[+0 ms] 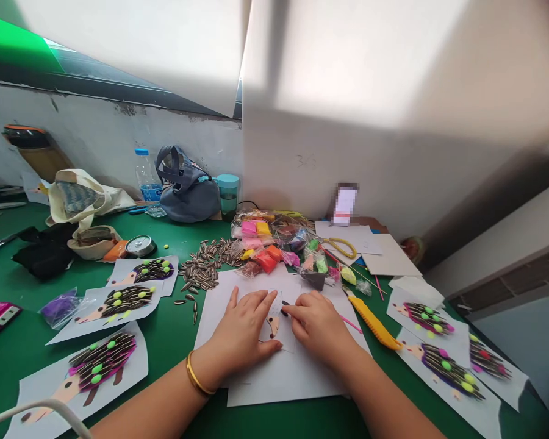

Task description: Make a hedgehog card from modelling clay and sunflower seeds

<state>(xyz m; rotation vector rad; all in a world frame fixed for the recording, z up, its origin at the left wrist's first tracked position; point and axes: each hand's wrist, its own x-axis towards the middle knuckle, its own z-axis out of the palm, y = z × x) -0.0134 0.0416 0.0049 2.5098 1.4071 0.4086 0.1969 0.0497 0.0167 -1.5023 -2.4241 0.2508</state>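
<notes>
White paper (256,384) lies under both hands, with a partly made hedgehog picture (273,326) whose face is peach-coloured with dark dots. My left hand (244,326) rests flat on the sheet, fingers spread, holding the paper down beside the face. Opposite it, my right hand (318,317) is closed, its fingertips at a small dark piece (284,308) that looks like modelling clay, right by the drawing. The right thumb is mostly hidden. A heap of striped sunflower seeds (205,262) lies beyond my left hand, and bagged coloured clay (268,244) is piled behind the paper.
Hedgehog pictures with seed spines lie at left (100,366) and right (448,366). A yellow utility knife (373,320) is right of the paper; yellow-handled scissors (341,247) lie behind. A bag (187,189), water bottle (149,183) and cup (229,198) stand by the wall.
</notes>
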